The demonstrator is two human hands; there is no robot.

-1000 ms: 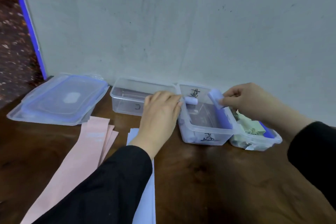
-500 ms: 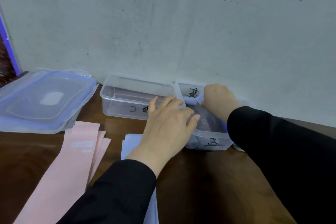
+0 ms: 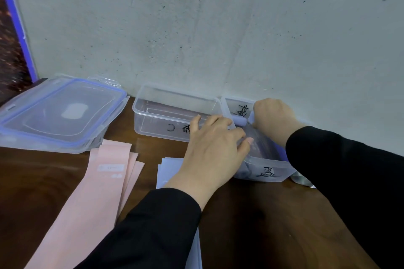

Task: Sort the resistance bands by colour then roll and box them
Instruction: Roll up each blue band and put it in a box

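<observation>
A rolled lavender band (image 3: 239, 119) sits at the far end of the clear box with black writing (image 3: 267, 173). My right hand (image 3: 273, 116) is curled over the roll's right end and grips it inside that box. Fingers fairly straight, my left hand (image 3: 216, 144) rests on the box's left rim and touches the roll's left end. Left of it stands a second clear box (image 3: 153, 102), which holds nothing. Flat pink bands (image 3: 105, 183) lie on the wooden table. Flat lavender bands (image 3: 169, 170) lie partly under my left arm.
Stacked clear lids with blue seals (image 3: 59, 113) lie at the back left. A grey wall (image 3: 218, 28) rises right behind the boxes. A corner of a third container (image 3: 302, 181) peeks out from under my right sleeve.
My right hand has carried the lavender roll from above the box's right rim down into the box's far end. Its sleeve now covers the third container. My left hand stays on the rim.
</observation>
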